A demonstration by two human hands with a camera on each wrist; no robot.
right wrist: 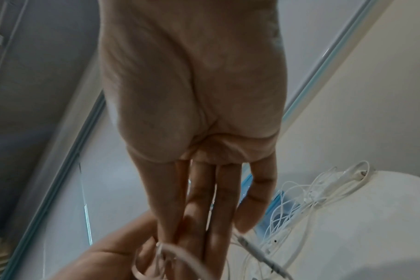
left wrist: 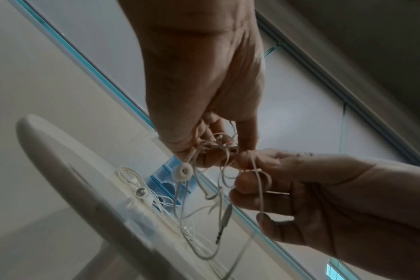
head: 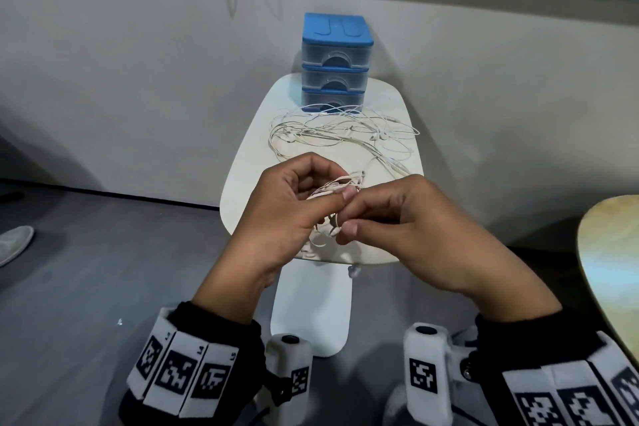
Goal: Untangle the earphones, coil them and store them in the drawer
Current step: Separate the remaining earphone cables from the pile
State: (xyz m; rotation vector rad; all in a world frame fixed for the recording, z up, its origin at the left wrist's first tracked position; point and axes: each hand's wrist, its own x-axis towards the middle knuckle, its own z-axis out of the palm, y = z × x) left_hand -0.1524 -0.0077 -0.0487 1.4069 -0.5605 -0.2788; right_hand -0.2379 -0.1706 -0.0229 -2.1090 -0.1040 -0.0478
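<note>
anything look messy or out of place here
Yes: a loose tangle of white earphones sprawls across the table in front of the closed drawers. The left hand and right hand pinch a second, pinkish knotted cable; its plug dangles.

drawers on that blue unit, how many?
3, stacked on the blue drawer unit at the table's far end: top drawer, middle drawer, bottom drawer, partly behind loose earphone cables. All shut.
</note>
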